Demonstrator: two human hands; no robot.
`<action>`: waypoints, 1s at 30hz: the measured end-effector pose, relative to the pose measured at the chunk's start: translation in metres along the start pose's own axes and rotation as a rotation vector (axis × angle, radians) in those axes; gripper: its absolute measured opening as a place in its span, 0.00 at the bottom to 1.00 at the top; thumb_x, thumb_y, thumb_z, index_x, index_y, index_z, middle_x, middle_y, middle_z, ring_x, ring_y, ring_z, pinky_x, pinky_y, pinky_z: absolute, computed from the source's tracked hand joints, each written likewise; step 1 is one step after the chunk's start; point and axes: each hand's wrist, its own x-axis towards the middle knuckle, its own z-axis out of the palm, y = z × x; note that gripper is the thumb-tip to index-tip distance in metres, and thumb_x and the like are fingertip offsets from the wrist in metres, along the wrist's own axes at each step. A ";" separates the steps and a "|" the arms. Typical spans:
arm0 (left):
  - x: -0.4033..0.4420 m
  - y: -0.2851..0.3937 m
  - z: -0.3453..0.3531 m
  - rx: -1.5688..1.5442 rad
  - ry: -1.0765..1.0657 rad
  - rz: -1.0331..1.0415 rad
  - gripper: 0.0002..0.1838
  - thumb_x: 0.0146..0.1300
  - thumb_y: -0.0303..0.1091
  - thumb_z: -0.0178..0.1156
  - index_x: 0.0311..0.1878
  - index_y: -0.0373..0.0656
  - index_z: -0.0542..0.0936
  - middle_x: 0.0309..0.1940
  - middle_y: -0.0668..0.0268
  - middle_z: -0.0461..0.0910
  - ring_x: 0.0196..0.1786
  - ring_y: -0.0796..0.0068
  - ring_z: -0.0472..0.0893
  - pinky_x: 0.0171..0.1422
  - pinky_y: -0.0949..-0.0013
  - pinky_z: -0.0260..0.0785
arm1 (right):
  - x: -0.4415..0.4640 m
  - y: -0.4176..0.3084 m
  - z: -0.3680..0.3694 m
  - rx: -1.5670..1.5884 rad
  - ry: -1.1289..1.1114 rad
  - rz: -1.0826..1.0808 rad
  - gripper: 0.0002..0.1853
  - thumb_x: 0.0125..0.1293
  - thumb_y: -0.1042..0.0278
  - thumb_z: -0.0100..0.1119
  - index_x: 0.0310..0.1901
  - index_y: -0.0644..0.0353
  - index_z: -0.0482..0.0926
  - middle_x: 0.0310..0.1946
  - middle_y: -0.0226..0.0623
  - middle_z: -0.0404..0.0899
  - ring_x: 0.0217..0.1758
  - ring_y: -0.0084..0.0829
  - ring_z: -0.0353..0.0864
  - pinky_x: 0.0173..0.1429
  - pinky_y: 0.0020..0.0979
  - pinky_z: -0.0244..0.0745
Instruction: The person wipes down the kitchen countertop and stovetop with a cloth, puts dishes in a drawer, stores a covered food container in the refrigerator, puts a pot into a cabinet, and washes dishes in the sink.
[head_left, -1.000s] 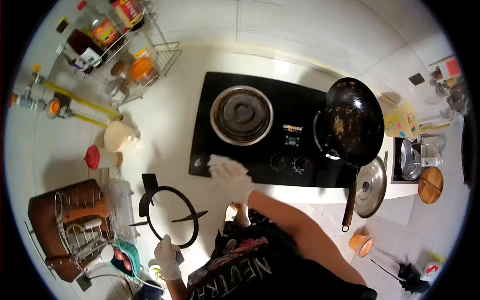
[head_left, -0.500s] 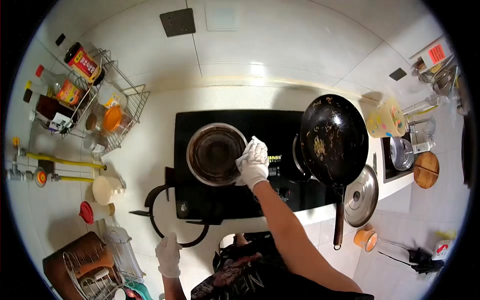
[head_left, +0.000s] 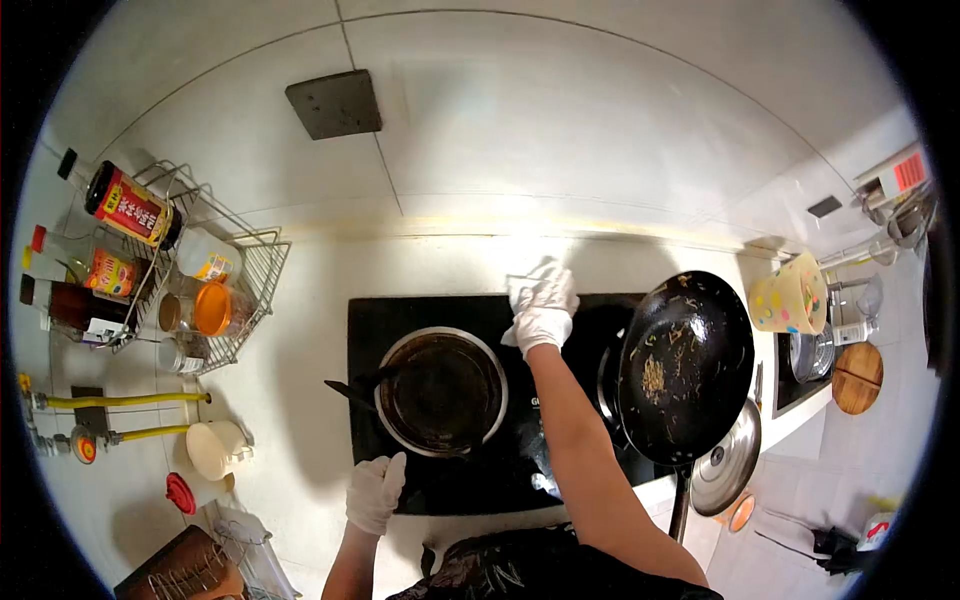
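My right hand point(head_left: 541, 308), in a white glove, presses a white cloth point(head_left: 520, 290) on the counter at the back edge of the black cooktop point(head_left: 520, 484). My gloved left hand point(head_left: 376, 494) is curled with its thumb up, in front of the cooktop's left part; nothing shows in it. A round burner with a silver rim point(head_left: 497, 420) lies behind that hand. On the burner sits a black wok ring point(head_left: 352, 396), one prong sticking out to the left. A black wok point(head_left: 690, 370) with food scraps inside rests over the right burner.
A wire rack point(head_left: 262, 262) with several bottles and jars stands at the left. A metal lid point(head_left: 726, 462) leans under the wok, whose handle point(head_left: 681, 505) points towards me. Behind it are a dotted tub point(head_left: 790, 295) and the sink point(head_left: 800, 392).
The wok ring has gone from the counter by my left hand onto the left burner. My right hand has moved with the cloth from the burner's rim to the back edge. The view has tilted up.
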 end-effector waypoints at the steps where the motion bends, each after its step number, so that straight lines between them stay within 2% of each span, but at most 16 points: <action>1: 0.005 0.002 -0.001 0.079 -0.002 0.056 0.06 0.60 0.31 0.54 0.31 0.40 0.76 0.15 0.62 0.69 0.17 0.63 0.69 0.21 0.65 0.60 | 0.002 0.003 -0.024 0.066 -0.065 0.059 0.52 0.51 0.36 0.57 0.68 0.60 0.47 0.70 0.49 0.43 0.74 0.44 0.39 0.74 0.43 0.35; 6: 0.024 -0.006 -0.006 0.436 0.024 0.399 0.08 0.55 0.27 0.55 0.39 0.45 0.77 0.16 0.65 0.70 0.18 0.64 0.71 0.19 0.63 0.60 | 0.054 -0.019 -0.022 -0.036 0.058 -0.073 0.46 0.52 0.45 0.60 0.65 0.67 0.54 0.69 0.55 0.44 0.73 0.49 0.43 0.72 0.46 0.42; 8: 0.027 -0.012 -0.005 0.510 0.117 0.483 0.10 0.54 0.27 0.55 0.41 0.45 0.76 0.17 0.65 0.71 0.19 0.64 0.71 0.20 0.62 0.60 | 0.107 -0.057 0.055 -0.041 0.397 -0.333 0.37 0.53 0.62 0.60 0.62 0.72 0.60 0.67 0.60 0.49 0.71 0.51 0.49 0.70 0.49 0.47; 9: 0.028 -0.013 -0.003 0.547 0.163 0.522 0.11 0.54 0.27 0.55 0.42 0.46 0.76 0.17 0.65 0.71 0.19 0.63 0.71 0.20 0.61 0.60 | 0.088 -0.070 0.039 -0.037 0.617 -0.511 0.31 0.52 0.70 0.56 0.59 0.75 0.63 0.64 0.62 0.53 0.68 0.50 0.54 0.70 0.44 0.50; 10: 0.027 -0.014 -0.002 0.557 0.112 0.463 0.08 0.54 0.29 0.55 0.39 0.45 0.77 0.17 0.64 0.72 0.19 0.62 0.72 0.21 0.60 0.60 | 0.080 -0.088 -0.001 0.172 0.355 -0.640 0.29 0.54 0.70 0.55 0.58 0.72 0.64 0.63 0.58 0.56 0.68 0.47 0.57 0.69 0.41 0.52; 12: 0.029 -0.012 -0.004 0.588 0.020 0.343 0.05 0.56 0.33 0.56 0.34 0.45 0.78 0.18 0.63 0.74 0.20 0.60 0.73 0.23 0.57 0.62 | 0.079 -0.116 -0.035 0.170 0.239 -0.974 0.28 0.59 0.66 0.49 0.62 0.63 0.60 0.65 0.48 0.55 0.69 0.40 0.54 0.70 0.36 0.48; 13: 0.034 -0.002 -0.005 0.339 -0.002 -0.033 0.11 0.57 0.39 0.56 0.24 0.44 0.77 0.17 0.60 0.74 0.21 0.58 0.74 0.24 0.58 0.65 | 0.078 -0.130 -0.052 0.176 0.159 -1.134 0.27 0.62 0.64 0.45 0.63 0.58 0.58 0.66 0.43 0.54 0.70 0.36 0.53 0.71 0.34 0.47; 14: 0.037 0.003 -0.005 0.315 -0.012 -0.055 0.13 0.57 0.41 0.57 0.22 0.44 0.76 0.16 0.59 0.74 0.22 0.58 0.74 0.24 0.58 0.65 | 0.077 -0.137 -0.056 0.175 0.232 -1.241 0.28 0.67 0.62 0.40 0.68 0.54 0.52 0.71 0.39 0.45 0.73 0.32 0.45 0.74 0.33 0.40; 16: 0.042 0.009 -0.007 0.267 -0.025 -0.099 0.18 0.57 0.43 0.57 0.17 0.43 0.75 0.15 0.58 0.72 0.22 0.58 0.75 0.25 0.59 0.67 | 0.081 -0.139 -0.068 0.100 0.230 -1.277 0.29 0.67 0.59 0.39 0.69 0.52 0.50 0.72 0.35 0.42 0.74 0.30 0.42 0.74 0.33 0.38; 17: 0.041 0.003 -0.001 0.354 0.103 0.028 0.16 0.56 0.42 0.58 0.17 0.44 0.75 0.14 0.59 0.72 0.22 0.59 0.75 0.24 0.60 0.68 | 0.082 -0.134 -0.076 0.056 0.230 -1.291 0.29 0.67 0.58 0.38 0.69 0.51 0.49 0.72 0.33 0.40 0.74 0.29 0.41 0.75 0.33 0.36; 20: 0.043 -0.009 0.005 0.424 0.179 0.234 0.12 0.56 0.40 0.60 0.22 0.43 0.77 0.18 0.61 0.73 0.23 0.62 0.72 0.21 0.63 0.62 | 0.083 -0.107 -0.058 0.312 0.390 -1.095 0.31 0.66 0.56 0.40 0.69 0.50 0.49 0.71 0.32 0.47 0.73 0.30 0.45 0.73 0.36 0.40; 22: 0.052 0.006 0.003 0.414 0.187 0.213 0.09 0.55 0.39 0.61 0.25 0.46 0.78 0.17 0.63 0.72 0.21 0.64 0.72 0.19 0.64 0.62 | 0.084 -0.064 -0.050 0.225 0.190 -0.947 0.30 0.67 0.54 0.39 0.69 0.50 0.49 0.71 0.32 0.47 0.73 0.31 0.45 0.73 0.36 0.39; 23: 0.053 0.011 0.003 0.407 0.191 0.200 0.07 0.54 0.38 0.61 0.26 0.47 0.78 0.17 0.64 0.72 0.21 0.65 0.72 0.19 0.65 0.62 | 0.098 -0.043 -0.016 0.229 0.237 -0.869 0.30 0.67 0.54 0.37 0.69 0.51 0.50 0.71 0.33 0.47 0.73 0.31 0.45 0.73 0.37 0.39; 26: 0.066 -0.014 0.019 0.699 0.202 0.602 0.06 0.54 0.37 0.61 0.26 0.48 0.78 0.17 0.66 0.70 0.17 0.67 0.70 0.19 0.67 0.62 | 0.099 0.014 0.003 0.145 0.171 -0.639 0.28 0.66 0.62 0.38 0.68 0.55 0.52 0.70 0.37 0.49 0.73 0.31 0.45 0.74 0.36 0.39; 29: 0.072 -0.015 0.021 0.615 0.124 0.412 0.15 0.58 0.44 0.57 0.22 0.45 0.77 0.18 0.64 0.75 0.18 0.66 0.74 0.21 0.65 0.65 | 0.079 0.025 -0.006 -0.708 0.060 -0.215 0.27 0.64 0.70 0.38 0.66 0.58 0.55 0.69 0.38 0.51 0.73 0.32 0.47 0.73 0.35 0.41; 30: 0.070 -0.013 0.018 0.565 0.065 0.315 0.16 0.59 0.45 0.56 0.22 0.44 0.77 0.18 0.63 0.76 0.19 0.66 0.75 0.22 0.65 0.66 | 0.068 0.028 -0.007 -0.770 0.138 -0.219 0.28 0.63 0.72 0.40 0.66 0.58 0.55 0.68 0.38 0.51 0.72 0.33 0.48 0.73 0.35 0.43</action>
